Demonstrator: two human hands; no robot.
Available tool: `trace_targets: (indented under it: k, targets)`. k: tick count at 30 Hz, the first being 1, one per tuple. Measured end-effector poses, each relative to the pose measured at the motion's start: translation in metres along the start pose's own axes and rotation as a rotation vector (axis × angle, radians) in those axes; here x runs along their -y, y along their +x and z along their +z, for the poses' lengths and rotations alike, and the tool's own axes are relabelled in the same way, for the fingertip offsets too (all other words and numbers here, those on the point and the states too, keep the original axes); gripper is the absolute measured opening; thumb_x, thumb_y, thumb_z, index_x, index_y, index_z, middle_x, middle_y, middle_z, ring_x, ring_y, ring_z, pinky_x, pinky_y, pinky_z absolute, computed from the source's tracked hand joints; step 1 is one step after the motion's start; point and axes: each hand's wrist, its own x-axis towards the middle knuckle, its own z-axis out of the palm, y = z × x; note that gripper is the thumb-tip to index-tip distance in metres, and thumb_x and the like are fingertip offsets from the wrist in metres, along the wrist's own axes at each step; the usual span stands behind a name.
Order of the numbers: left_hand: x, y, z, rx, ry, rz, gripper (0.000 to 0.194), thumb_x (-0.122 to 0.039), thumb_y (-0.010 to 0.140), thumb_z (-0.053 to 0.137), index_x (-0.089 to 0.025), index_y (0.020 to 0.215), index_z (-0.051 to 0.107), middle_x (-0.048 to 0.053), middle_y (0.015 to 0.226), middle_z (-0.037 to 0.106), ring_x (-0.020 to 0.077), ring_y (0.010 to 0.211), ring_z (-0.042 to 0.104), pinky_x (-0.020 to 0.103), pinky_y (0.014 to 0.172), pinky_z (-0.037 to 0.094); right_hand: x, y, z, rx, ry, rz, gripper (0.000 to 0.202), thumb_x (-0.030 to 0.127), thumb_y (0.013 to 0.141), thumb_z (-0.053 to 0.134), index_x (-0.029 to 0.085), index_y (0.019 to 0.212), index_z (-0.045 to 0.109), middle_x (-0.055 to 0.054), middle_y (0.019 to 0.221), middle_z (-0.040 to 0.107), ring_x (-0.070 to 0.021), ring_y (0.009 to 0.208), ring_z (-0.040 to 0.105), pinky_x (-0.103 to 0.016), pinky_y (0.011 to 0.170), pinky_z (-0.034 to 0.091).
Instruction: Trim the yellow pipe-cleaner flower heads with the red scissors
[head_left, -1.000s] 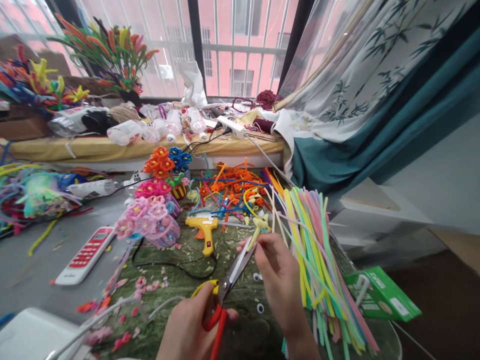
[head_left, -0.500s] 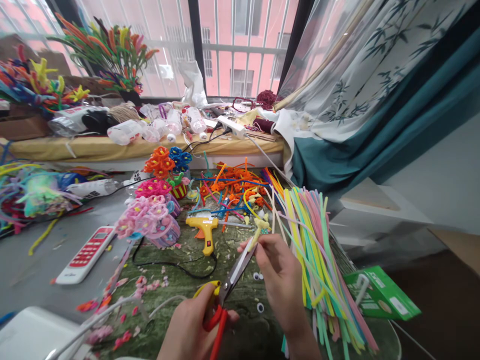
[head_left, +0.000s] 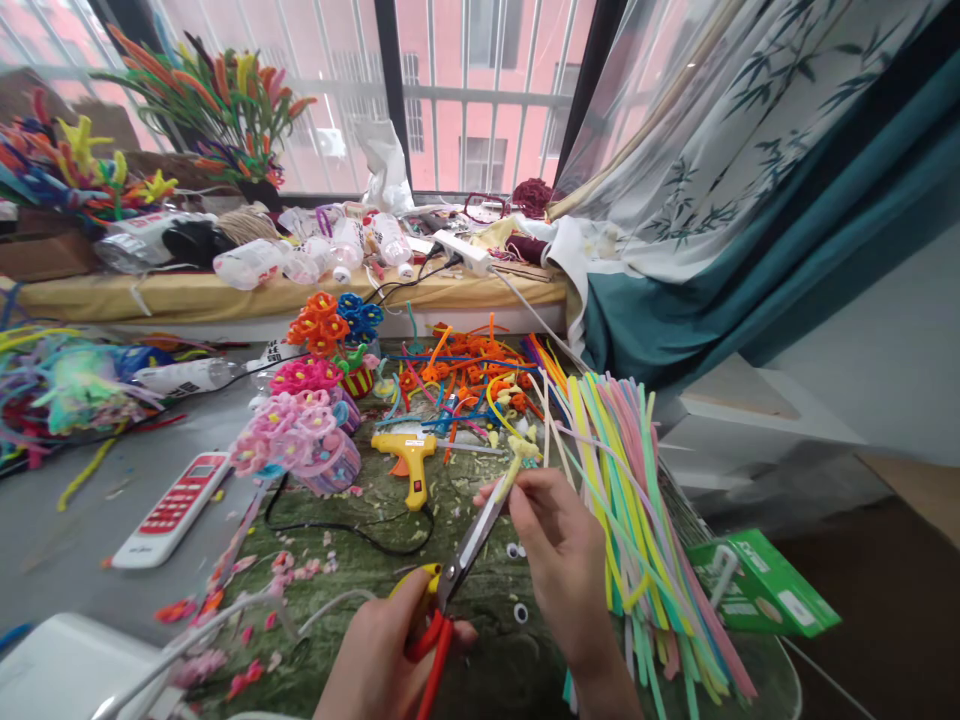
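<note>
One pair of scissors (head_left: 453,572), gripped by the left hand (head_left: 379,640), points forward-right at the similarly slanted pale-yellow piece (head_left: 518,459) the right hand (head_left: 561,560) pinches.

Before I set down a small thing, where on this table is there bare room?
Mainly the grey tabletop at left, with some specks, bordered by the yellow fuzzy stem, the long white-and-red device and the rounded white object. It is crowded beyond the yellow glue gun, with orange fuzzy pieces, and beside the right hand, with pastel fuzzy stems.
</note>
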Motion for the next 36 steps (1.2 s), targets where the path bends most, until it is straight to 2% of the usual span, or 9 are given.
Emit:
trace_targets:
  k: [4,10,19,30,36]
  targets:
    - [0.002,0.0,0.0,0.0,0.005,0.002,0.027,-0.044,0.079,0.056,-0.024,0.067,0.043,-0.01,0.053,0.035,0.0106,0.05,0.031,0.021,0.05,0.025,0.004,-0.001,0.003,-0.032,0.011,0.012,0.012,0.03,0.094,0.059,0.023,0.086,0.064,-0.005,0.086,0.078,-0.0211,0.084,0.077,-0.031,0.076,0.062]
    - [0.006,0.0,0.002,-0.009,0.023,0.008,0.023,-0.043,0.081,0.055,-0.023,0.071,0.049,-0.009,0.055,0.037,0.0114,0.053,0.032,0.021,0.052,0.027,0.004,-0.001,0.004,-0.047,0.015,0.008,0.011,0.031,0.094,0.061,0.024,0.086,0.064,-0.003,0.086,0.079,-0.0194,0.082,0.077,-0.028,0.074,0.062]
    - [0.008,0.001,0.0,-0.021,0.052,0.006,0.028,-0.045,0.082,0.055,-0.024,0.067,0.045,-0.01,0.054,0.03,0.0113,0.052,0.028,0.022,0.051,0.023,0.004,-0.002,0.004,-0.045,0.002,0.039,0.011,0.032,0.094,0.06,0.023,0.087,0.063,-0.004,0.088,0.079,-0.0205,0.085,0.077,-0.029,0.072,0.062]
    - [0.01,0.0,0.001,-0.011,0.058,0.007,0.032,-0.048,0.084,0.053,-0.023,0.065,0.043,-0.01,0.056,0.03,0.0111,0.054,0.026,0.021,0.052,0.023,0.002,-0.003,0.005,-0.054,0.013,0.035,0.01,0.032,0.094,0.061,0.025,0.088,0.063,-0.003,0.088,0.079,-0.0192,0.086,0.077,-0.027,0.073,0.061]
    - [0.012,0.002,0.002,0.0,0.053,0.009,0.033,-0.052,0.084,0.053,-0.023,0.069,0.049,-0.009,0.056,0.035,0.0118,0.054,0.03,0.022,0.053,0.026,0.004,-0.005,0.007,-0.075,0.021,0.029,0.011,0.033,0.093,0.062,0.024,0.087,0.063,-0.003,0.085,0.079,-0.0199,0.082,0.077,-0.028,0.071,0.062]
